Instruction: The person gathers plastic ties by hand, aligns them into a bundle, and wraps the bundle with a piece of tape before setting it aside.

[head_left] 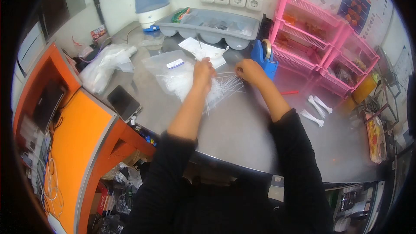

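A loose pile of thin white plastic strips [227, 87] lies on the steel table, partly over a clear plastic bag [167, 67]. My left hand [203, 73] is closed above the left side of the pile, just in front of a sheet of white paper [190, 44]. What its fingers hold is hidden. At the right end of the pile, my right hand [250, 71] has its fingers curled together on the strip ends. Three bunched white bundles [313, 117] lie farther right, near a red pen-like stick [289, 92].
A blue tape dispenser [264, 60] stands just beyond my right hand. Pink stacked baskets [303, 34] rise at the back right, and a grey tray [208, 24] sits behind the paper. On the left are a white plastic bag [104, 67] and a dark phone-like device [124, 102].
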Tool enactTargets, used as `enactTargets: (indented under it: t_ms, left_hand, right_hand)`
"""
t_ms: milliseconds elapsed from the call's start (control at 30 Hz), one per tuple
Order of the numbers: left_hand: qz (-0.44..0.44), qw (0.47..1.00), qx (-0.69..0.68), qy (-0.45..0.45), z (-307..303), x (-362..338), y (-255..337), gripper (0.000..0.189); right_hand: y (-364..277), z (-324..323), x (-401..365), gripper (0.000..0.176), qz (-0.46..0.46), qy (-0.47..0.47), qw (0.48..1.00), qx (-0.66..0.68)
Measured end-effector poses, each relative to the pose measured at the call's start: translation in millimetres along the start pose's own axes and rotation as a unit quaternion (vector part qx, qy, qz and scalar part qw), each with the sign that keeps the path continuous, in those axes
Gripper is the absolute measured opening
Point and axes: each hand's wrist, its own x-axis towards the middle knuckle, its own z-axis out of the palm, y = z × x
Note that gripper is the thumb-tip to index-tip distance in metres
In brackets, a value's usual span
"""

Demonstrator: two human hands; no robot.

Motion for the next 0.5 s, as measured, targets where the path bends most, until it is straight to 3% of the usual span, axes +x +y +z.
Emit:
enactTargets:
  t_ms: [200, 300, 400, 500]
  left_hand:
    - [0.042, 0.995, 0.087, -0.014, 5.3, -8.1, 3.5, 0.017]
    - [0.062, 0.996, 0.061, -0.014, -2.9, 4.7, -4.0, 0.022]
    - [0.089, 0.995, 0.031, -0.024, 7.6, -0.4, -0.9, 0.024]
    - [0.099, 0.994, 0.013, -0.048, 10.2, -5.1, 5.5, 0.018]
  right_hand:
    - [2.3, -22.9, 7.5, 0.013, 0.007, 0.068, 0.993, 0.101]
    - [0.1, -34.0, 11.1, 0.014, 0.116, -0.012, 0.898, 0.425]
    - [-29.5, -36.0, 3.3, 0.017, 0.142, -0.088, 0.826, 0.538]
    - [-43.8, -20.6, 4.4, 0.017, 0.156, -0.133, 0.8, 0.565]
